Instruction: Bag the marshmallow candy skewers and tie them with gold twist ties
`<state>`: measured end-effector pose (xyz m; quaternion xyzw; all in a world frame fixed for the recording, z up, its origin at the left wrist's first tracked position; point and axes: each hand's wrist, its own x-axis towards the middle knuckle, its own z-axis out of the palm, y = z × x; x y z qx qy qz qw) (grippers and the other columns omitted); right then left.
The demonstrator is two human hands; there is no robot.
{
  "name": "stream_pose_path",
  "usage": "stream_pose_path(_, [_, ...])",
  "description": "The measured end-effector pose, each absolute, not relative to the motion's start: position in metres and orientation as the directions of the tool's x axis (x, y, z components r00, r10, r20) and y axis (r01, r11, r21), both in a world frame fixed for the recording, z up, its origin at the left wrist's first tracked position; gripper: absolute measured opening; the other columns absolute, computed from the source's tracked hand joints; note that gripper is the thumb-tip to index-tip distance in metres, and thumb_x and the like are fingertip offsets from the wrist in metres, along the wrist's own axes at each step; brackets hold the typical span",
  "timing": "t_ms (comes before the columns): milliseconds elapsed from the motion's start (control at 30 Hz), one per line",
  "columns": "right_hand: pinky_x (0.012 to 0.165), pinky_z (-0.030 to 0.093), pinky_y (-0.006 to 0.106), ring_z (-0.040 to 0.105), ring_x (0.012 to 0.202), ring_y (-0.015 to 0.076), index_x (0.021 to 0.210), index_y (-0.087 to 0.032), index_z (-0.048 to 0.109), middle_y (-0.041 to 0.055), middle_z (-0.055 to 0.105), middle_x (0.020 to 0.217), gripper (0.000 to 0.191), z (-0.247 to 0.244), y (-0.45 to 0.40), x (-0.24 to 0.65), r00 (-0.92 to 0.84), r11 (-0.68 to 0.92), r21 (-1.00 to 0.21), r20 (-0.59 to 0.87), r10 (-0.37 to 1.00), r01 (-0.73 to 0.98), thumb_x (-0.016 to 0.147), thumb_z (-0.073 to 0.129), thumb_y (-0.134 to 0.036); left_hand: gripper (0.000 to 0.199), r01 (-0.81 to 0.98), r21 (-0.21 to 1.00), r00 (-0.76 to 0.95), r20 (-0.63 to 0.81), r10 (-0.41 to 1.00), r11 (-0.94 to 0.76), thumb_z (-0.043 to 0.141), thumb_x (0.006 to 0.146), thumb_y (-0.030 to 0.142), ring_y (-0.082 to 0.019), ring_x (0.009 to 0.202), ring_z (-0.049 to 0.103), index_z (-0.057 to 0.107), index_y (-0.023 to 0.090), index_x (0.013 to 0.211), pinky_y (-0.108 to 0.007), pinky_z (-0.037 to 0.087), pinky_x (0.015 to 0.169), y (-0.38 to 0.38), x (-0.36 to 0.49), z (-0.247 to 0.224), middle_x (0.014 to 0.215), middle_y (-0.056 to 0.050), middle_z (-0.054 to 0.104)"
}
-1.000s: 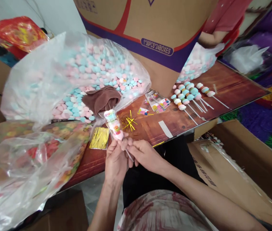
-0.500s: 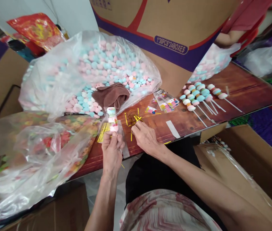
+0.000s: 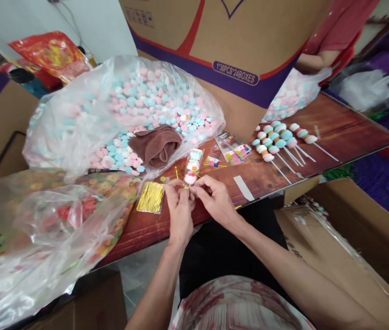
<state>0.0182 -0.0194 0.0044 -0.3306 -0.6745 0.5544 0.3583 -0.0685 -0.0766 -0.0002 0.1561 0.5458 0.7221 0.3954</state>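
Far left of the left hand: crumpled clear bag (image 3: 53, 238) with colourful stuff showing through. Ahead-left of both hands, big clear bag (image 3: 139, 98) full of pink, blue and white marshmallows. Just left of the left hand, flat packet (image 3: 150, 198) of gold ties; past the fingers, brown cloth (image 3: 158, 149) in a heap at the marshmallow bag's mouth.

Left hand (image 3: 180, 213) — grasping the wrapped marshmallow stick (image 3: 193, 166) low down, at its neck, sweets pointing away from the wearer. Bit of gold (image 3: 186, 187) at that neck, between the hands. Right hand (image 3: 219, 201) — thumb and fingertips together at the same spot, touching; can't tell what they pinch, too small.

Ahead-right of the right hand: printed clear wrappers (image 3: 233, 150), big carton (image 3: 221, 41) beyond. Right of it, white strip (image 3: 243, 188), then unwrapped marshmallow sticks (image 3: 282, 137) in a row. Farther right, nearer the wearer, open box (image 3: 338, 229); beyond, another person's red sleeve (image 3: 338, 30).
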Motion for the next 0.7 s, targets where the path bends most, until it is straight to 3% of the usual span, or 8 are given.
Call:
stream_pose_path(133, [0.059,0.045,0.025,0.056,0.058,0.0126,0.070,-0.019,0.055,-0.0016,0.061,0.063,0.021,0.003,-0.021,0.019,-0.436,0.071,-0.997,0.056,0.898,0.020,0.086,0.061,-0.032,0.014,-0.353,0.929,-0.621,-0.141,0.771,-0.114,0.061,0.082,0.027,-0.005,0.053,0.039,0.048,0.022,0.085,-0.015,0.030,0.047,-0.075,-0.057,-0.002,0.067,0.006,0.045])
stream_pose_path(300, [0.057,0.040,0.024,0.052,0.057,0.0116,0.067,-0.019,0.054,-0.0020,0.059,0.063,0.022,0.010,-0.017,0.029,-0.405,0.160,-0.976,0.088,0.910,0.146,0.085,0.061,-0.031,0.021,-0.436,0.886,-0.569,-0.133,0.812,-0.160,0.069,0.079,0.028,-0.004,0.049,0.034,0.049,0.021,0.083,-0.014,0.025,0.045,-0.076,-0.052,0.000,0.063,0.007,0.042])
stream_pose_path(433, [0.061,0.040,0.025,0.052,0.065,0.0131,0.076,-0.020,0.055,-0.0010,0.059,0.072,0.016,0.012,-0.017,0.038,-0.460,0.197,-0.967,0.104,0.882,0.159,0.090,0.053,-0.028,0.029,-0.530,0.841,-0.526,-0.223,0.820,-0.111,0.075,0.076,0.033,-0.003,0.048,0.031,0.050,0.018,0.078,-0.012,0.028,0.046,-0.071,-0.051,0.003,0.060,0.007,0.040])
stream_pose_path(567, [0.064,0.041,0.025,0.050,0.069,0.0136,0.080,-0.020,0.053,-0.0008,0.054,0.075,0.017,0.007,-0.018,0.048,-0.498,0.104,-0.994,0.071,0.865,0.039,0.093,0.048,-0.031,0.033,-0.694,0.718,-0.389,-0.313,0.867,-0.053,0.077,0.076,0.028,-0.001,0.044,0.022,0.046,0.016,0.072,-0.011,0.019,0.040,-0.065,-0.051,0.010,0.059,0.007,0.040])
stream_pose_path(700, [0.074,0.043,0.028,0.052,0.082,0.0160,0.079,-0.020,0.053,0.0027,0.053,0.088,0.018,0.012,-0.010,0.064,-0.533,0.125,-0.989,0.149,0.833,-0.082,0.092,0.053,-0.033,0.021,-0.867,0.475,-0.098,-0.455,0.885,0.148,0.068,0.082,0.018,-0.002,0.042,0.017,0.048,0.015,0.075,-0.011,0.015,0.036,-0.067,-0.054,0.023,0.054,0.009,0.030])
